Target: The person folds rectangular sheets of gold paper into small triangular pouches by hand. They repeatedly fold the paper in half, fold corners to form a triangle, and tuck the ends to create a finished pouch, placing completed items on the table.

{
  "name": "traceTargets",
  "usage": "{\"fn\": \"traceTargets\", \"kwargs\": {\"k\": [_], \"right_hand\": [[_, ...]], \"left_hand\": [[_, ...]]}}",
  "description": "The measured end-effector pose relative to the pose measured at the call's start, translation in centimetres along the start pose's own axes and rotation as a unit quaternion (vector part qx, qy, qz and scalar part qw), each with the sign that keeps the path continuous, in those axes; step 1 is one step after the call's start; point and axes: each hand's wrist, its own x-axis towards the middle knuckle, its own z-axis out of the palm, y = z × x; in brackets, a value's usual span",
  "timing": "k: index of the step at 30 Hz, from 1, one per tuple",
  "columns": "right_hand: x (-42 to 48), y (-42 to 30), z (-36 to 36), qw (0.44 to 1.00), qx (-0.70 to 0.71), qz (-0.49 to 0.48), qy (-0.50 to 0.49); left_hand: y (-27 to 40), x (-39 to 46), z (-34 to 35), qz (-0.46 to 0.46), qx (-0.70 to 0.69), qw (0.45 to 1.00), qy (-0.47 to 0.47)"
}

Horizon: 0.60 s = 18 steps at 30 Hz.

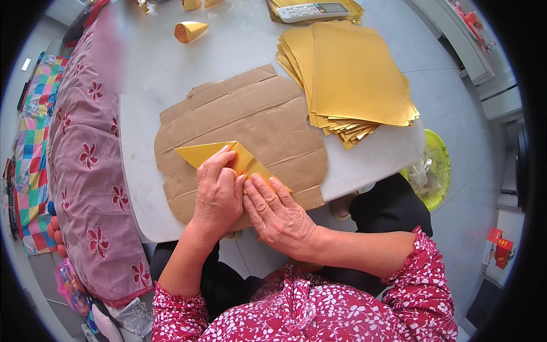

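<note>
A folded sheet of gold paper (244,159) lies on a flat piece of brown cardboard (265,115) in front of me. My left hand (220,184) rests on the paper's middle, its fingers bent, and covers part of a fold. Flat against the paper's right part, my right hand (277,209) has its fingers extended close together. The two hands nearly touch at the thumb and index finger. One pointed end of the paper sticks out to the left, and another shows beyond my right fingertips.
The cardboard lies on a pale table (145,171). Fanned gold sheets (359,72) are stacked at the right, with a remote control (312,12) on more sheets behind. A folded gold paper piece (190,32) sits at the back. A yellow-green basin (440,171) stands below the right edge.
</note>
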Motion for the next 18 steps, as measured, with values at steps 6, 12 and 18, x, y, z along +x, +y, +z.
{"fn": "traceTargets", "kwargs": {"k": [6,12,18], "right_hand": [[0.14,-0.02,-0.18,1.0,0.017,0.004,0.019],[0.2,0.05,-0.4,0.999,0.023,0.003,0.027],[0.02,0.06,-0.06,1.0,-0.001,-0.001,0.006]], "left_hand": [[0.18,0.09,-0.09,-0.001,0.002,1.0,0.002],[0.23,0.14,-0.05,-0.009,-0.004,1.0,0.004],[-0.07,0.1,0.27,0.019,0.013,1.0,0.017]]}}
